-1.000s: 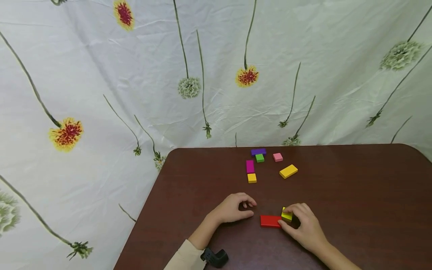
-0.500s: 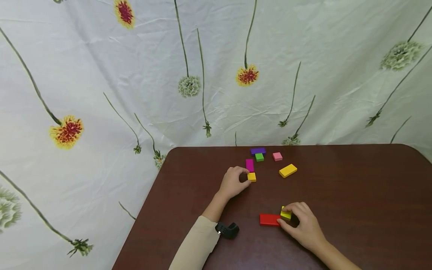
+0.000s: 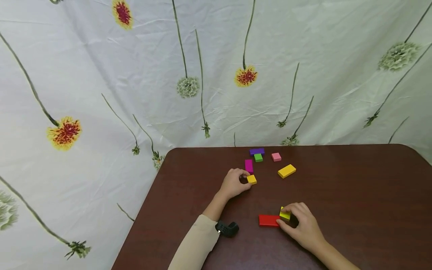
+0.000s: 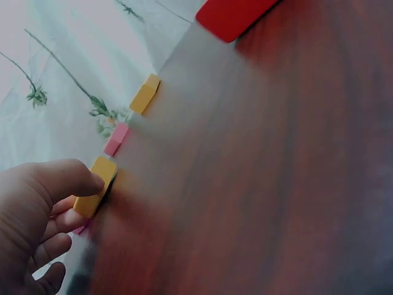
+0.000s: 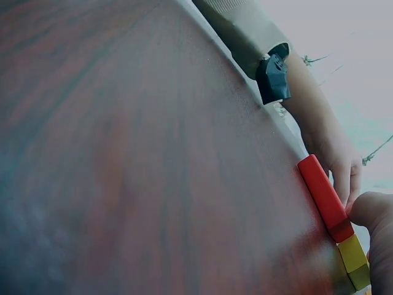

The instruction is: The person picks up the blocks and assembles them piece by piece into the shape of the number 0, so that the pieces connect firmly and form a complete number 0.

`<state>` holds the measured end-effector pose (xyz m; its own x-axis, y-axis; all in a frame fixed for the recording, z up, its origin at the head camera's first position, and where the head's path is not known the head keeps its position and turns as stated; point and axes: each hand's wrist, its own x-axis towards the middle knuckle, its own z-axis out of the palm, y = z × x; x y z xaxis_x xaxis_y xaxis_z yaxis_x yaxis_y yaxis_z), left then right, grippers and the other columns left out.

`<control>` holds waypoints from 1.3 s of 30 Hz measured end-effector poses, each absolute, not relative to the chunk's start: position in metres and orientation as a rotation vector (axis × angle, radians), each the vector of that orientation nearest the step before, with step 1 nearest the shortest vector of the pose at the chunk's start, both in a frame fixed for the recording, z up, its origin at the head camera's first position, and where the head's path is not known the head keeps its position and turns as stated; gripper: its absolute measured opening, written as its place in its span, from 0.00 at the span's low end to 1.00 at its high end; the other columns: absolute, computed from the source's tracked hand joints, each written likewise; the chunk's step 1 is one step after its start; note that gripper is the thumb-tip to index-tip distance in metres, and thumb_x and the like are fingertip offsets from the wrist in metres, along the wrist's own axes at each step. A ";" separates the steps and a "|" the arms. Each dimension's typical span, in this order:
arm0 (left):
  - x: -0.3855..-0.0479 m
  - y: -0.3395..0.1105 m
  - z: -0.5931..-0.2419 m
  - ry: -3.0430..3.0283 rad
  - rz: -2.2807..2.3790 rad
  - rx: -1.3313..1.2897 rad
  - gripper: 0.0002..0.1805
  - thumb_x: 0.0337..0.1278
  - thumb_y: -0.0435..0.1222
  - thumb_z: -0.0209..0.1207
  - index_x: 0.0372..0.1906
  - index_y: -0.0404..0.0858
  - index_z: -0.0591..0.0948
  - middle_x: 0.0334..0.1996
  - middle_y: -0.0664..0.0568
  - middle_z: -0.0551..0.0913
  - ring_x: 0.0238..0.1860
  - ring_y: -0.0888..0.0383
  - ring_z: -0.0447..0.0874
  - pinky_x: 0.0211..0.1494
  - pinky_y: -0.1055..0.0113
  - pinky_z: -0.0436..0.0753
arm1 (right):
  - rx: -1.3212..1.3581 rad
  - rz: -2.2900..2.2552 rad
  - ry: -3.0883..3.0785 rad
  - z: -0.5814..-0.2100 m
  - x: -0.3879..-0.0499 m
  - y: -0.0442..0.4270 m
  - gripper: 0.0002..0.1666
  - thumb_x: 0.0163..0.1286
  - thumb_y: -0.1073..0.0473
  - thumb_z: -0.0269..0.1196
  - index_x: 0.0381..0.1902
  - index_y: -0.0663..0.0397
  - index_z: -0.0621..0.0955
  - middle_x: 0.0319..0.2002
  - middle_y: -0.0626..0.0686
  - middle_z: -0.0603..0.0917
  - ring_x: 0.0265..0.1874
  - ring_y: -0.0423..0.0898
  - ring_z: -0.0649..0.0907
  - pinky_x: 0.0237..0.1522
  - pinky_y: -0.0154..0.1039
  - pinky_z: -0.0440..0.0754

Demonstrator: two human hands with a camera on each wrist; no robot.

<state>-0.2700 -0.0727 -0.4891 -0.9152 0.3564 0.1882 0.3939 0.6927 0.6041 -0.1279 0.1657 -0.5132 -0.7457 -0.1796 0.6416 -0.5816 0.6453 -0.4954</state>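
Observation:
My left hand [image 3: 233, 184] pinches a small orange-yellow block [image 3: 251, 179] between thumb and fingers, just in front of a magenta block [image 3: 248, 165]. The left wrist view shows the thumb pressed on this same block [image 4: 96, 187]. Nearer the front, my right hand [image 3: 303, 225] curls its thumb and index finger around a small bright yellow block [image 3: 285, 214]. That block sits against the right end of a flat red block [image 3: 268, 220]. In the right wrist view the thumb lies beside the joint between the red block [image 5: 325, 198] and the yellow one [image 5: 353, 255].
Toward the back of the brown table [image 3: 354, 195] lie a purple block [image 3: 257, 152], a green block [image 3: 258, 158], a pink block [image 3: 276, 156] and a longer yellow block [image 3: 287, 171]. A flowered cloth [image 3: 152, 67] hangs behind. My left wrist wears a black device [image 3: 227, 229].
My left hand has reached forward from beside the red block and taken hold of the small orange-yellow block, which is now slightly turned and nearer me. The right hand stays in place.

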 end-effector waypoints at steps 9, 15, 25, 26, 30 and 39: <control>-0.243 -0.079 -0.485 -2.817 -1.011 -0.675 0.15 0.49 0.41 0.70 0.42 0.41 0.84 0.34 0.57 0.78 0.40 0.57 0.70 0.43 0.65 0.73 | 0.579 0.958 -2.327 -0.512 -0.127 0.165 0.23 0.40 0.63 0.80 0.34 0.50 0.81 0.36 0.40 0.81 0.37 0.37 0.74 0.41 0.24 0.68; -0.222 -0.087 -0.477 -2.817 -0.871 -0.743 0.15 0.49 0.41 0.70 0.42 0.42 0.84 0.36 0.57 0.80 0.39 0.59 0.71 0.45 0.64 0.73 | 0.578 0.965 -2.323 -0.512 -0.127 0.164 0.22 0.40 0.63 0.80 0.34 0.50 0.81 0.36 0.40 0.81 0.37 0.37 0.73 0.40 0.24 0.68; -0.192 -0.091 -0.471 -2.832 -0.766 -0.833 0.13 0.45 0.44 0.71 0.36 0.45 0.83 0.28 0.63 0.76 0.33 0.65 0.69 0.41 0.67 0.71 | 0.567 0.954 -2.328 -0.513 -0.127 0.164 0.22 0.40 0.62 0.80 0.33 0.49 0.81 0.35 0.40 0.81 0.37 0.37 0.73 0.40 0.25 0.68; -0.190 -0.091 -0.472 -2.835 -0.768 -0.838 0.13 0.45 0.44 0.71 0.36 0.45 0.83 0.28 0.63 0.76 0.33 0.65 0.69 0.41 0.68 0.70 | 0.567 0.954 -2.327 -0.513 -0.127 0.164 0.22 0.40 0.62 0.80 0.33 0.49 0.81 0.36 0.40 0.81 0.37 0.37 0.73 0.40 0.25 0.68; -0.183 -0.092 -0.473 -2.858 -0.770 -0.849 0.13 0.45 0.44 0.72 0.36 0.45 0.83 0.28 0.64 0.75 0.33 0.66 0.69 0.41 0.69 0.70 | 0.570 0.961 -2.322 -0.513 -0.127 0.164 0.22 0.40 0.63 0.80 0.33 0.50 0.81 0.36 0.40 0.82 0.37 0.38 0.73 0.41 0.25 0.68; -0.175 -0.093 -0.472 -2.883 -0.766 -0.866 0.15 0.44 0.45 0.72 0.37 0.46 0.82 0.28 0.65 0.74 0.33 0.67 0.68 0.41 0.69 0.70 | 0.567 0.945 -2.331 -0.513 -0.127 0.164 0.22 0.40 0.62 0.79 0.33 0.50 0.81 0.36 0.41 0.82 0.38 0.38 0.74 0.41 0.25 0.68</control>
